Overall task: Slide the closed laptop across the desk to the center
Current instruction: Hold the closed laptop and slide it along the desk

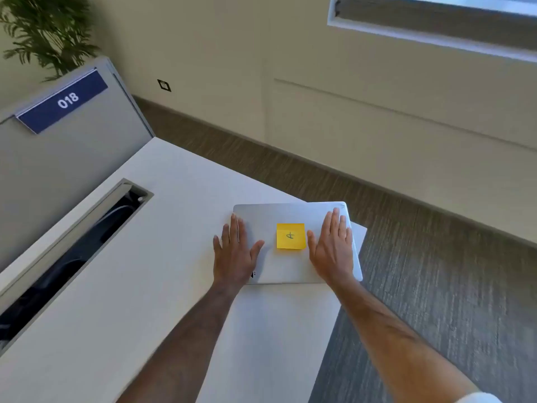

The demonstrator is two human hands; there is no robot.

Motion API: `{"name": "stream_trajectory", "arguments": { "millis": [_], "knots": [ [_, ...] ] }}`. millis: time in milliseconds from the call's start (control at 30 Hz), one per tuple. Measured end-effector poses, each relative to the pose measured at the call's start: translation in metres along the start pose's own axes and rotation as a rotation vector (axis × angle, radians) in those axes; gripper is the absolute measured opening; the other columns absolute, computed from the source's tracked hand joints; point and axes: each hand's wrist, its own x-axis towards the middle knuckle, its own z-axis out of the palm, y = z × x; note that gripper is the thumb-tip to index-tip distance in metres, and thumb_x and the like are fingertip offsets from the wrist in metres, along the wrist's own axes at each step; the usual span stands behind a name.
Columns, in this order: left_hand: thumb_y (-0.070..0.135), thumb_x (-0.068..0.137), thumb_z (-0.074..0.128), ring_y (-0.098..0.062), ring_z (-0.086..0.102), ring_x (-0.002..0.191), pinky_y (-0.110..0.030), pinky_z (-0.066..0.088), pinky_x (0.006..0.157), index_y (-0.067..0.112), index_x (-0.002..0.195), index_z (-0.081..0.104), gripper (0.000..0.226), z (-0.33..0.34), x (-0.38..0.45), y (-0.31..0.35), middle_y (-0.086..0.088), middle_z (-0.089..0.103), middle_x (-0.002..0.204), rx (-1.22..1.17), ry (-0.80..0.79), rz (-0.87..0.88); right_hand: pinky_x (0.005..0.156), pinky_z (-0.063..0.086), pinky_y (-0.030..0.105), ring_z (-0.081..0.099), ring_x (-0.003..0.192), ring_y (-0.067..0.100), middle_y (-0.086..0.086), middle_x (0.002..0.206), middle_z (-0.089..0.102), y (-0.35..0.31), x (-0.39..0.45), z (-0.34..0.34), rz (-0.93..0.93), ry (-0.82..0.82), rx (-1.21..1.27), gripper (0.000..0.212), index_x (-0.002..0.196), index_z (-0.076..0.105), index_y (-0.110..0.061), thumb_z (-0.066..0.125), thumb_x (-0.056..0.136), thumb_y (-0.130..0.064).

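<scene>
A closed silver laptop [286, 266] lies near the right far corner of the white desk [145, 286], its right edge reaching past the desk corner. A yellow sticky note [291, 236] marked with a letter sits on the middle of its lid. My left hand [235, 254] rests flat, fingers spread, over the laptop's left edge, partly on the desk. My right hand [332, 247] lies flat, fingers spread, on the right part of the lid. Neither hand curls around the laptop.
A long cable slot [75, 248] with a raised flap runs along the desk's left side. A grey partition [58, 158] with a blue sign reading 018 stands behind it, and a plant [49, 30] beyond. Carpeted floor [436, 286] drops off right of the desk edge.
</scene>
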Motion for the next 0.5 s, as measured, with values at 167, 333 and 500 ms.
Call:
{"name": "stream_trajectory", "arguments": {
  "millis": [167,333,500],
  "knots": [
    [0.063,0.099,0.023,-0.034,0.047,0.127,-0.045,0.046,0.098,0.001,0.157,0.024,0.085,0.005,0.005,0.001,-0.018,0.016,0.167,0.010,0.033,0.011,0.104,0.040,0.056,0.035,0.142,0.042,0.025,0.163,0.021,0.018,0.002,-0.004,0.110,-0.002,-0.074,0.076,0.153,0.022,0.006,0.034,0.103,-0.050],
    [0.069,0.093,0.006,-0.032,0.048,0.121,-0.041,0.046,0.090,0.000,0.157,0.023,0.096,0.005,0.011,0.005,-0.017,0.019,0.167,0.077,0.005,-0.012,0.089,0.047,0.051,0.050,0.120,0.045,0.027,0.158,0.030,0.020,0.003,-0.006,0.144,-0.038,-0.103,0.076,0.151,0.026,0.007,0.033,0.103,-0.051],
    [0.073,0.092,0.003,-0.031,0.049,0.115,-0.040,0.045,0.085,0.000,0.155,0.026,0.099,0.007,0.015,0.008,-0.017,0.023,0.165,0.134,0.000,-0.027,0.078,0.051,0.047,0.053,0.111,0.042,0.024,0.152,0.036,0.021,0.007,-0.008,0.164,-0.057,-0.152,0.071,0.146,0.032,0.005,0.035,0.102,-0.051]
  ]
}}
